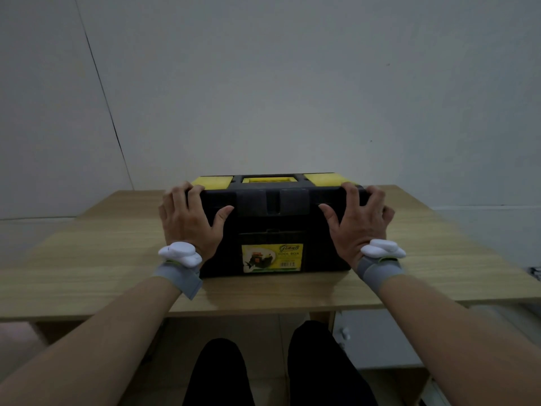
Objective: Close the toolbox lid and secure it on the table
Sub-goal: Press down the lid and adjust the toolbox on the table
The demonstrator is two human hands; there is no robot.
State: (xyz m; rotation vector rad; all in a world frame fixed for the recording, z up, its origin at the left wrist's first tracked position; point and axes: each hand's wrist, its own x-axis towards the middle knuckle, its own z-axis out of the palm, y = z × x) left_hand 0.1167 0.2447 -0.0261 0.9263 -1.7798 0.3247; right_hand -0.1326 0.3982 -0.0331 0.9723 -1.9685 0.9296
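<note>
A black toolbox (275,227) with yellow top panels and a yellow label on its front stands on the wooden table (87,259), near the front edge. Its lid (275,197) lies down flat on the body. My left hand (187,221) grips the lid's left front corner, fingers over the top and thumb on the front face. My right hand (355,222) holds the right front corner the same way. The two front latches (292,202) sit between my thumbs; whether they are fastened I cannot tell.
A grey wall rises close behind the table. The table's front edge (263,310) runs just below my wrists, with my legs in dark trousers (263,370) beneath it. A white drawer unit (366,338) stands under the table at the right.
</note>
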